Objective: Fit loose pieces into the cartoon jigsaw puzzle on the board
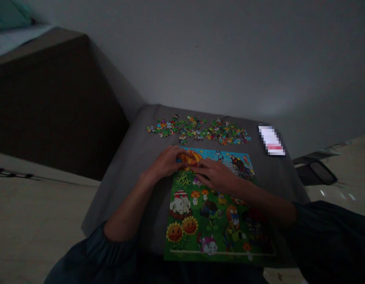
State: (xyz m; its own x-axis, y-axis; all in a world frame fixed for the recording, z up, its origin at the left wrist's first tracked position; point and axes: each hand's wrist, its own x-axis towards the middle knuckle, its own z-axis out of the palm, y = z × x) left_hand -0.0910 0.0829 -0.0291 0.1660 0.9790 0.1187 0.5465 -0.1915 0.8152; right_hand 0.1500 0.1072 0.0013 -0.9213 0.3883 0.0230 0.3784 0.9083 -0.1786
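The left hand (166,162) and right hand (215,176) are curled, fingertips meeting, on the orange area of a green cartoon cardboard jigsaw (218,225) — any grip on a piece cannot be told. Loose multicoloured cardboard pieces (197,130) lie beyond, on grey fabric (129,181) — a careless lift could dislodge fitted pieces.

1 camera, worn on the person's head, supplies this view. It looks forward and down from above the near edge of the gray cloth-covered tabletop (126,185), facing the far edge and the wall (200,51) beyond it. The view is close: the left hand (164,161) and right hand (215,175) sit near frame centre, over the puzzle board (212,221). The loose puzzle pieces (197,130) lie farther off, by the far edge. The floor (31,221) shows at lower left.
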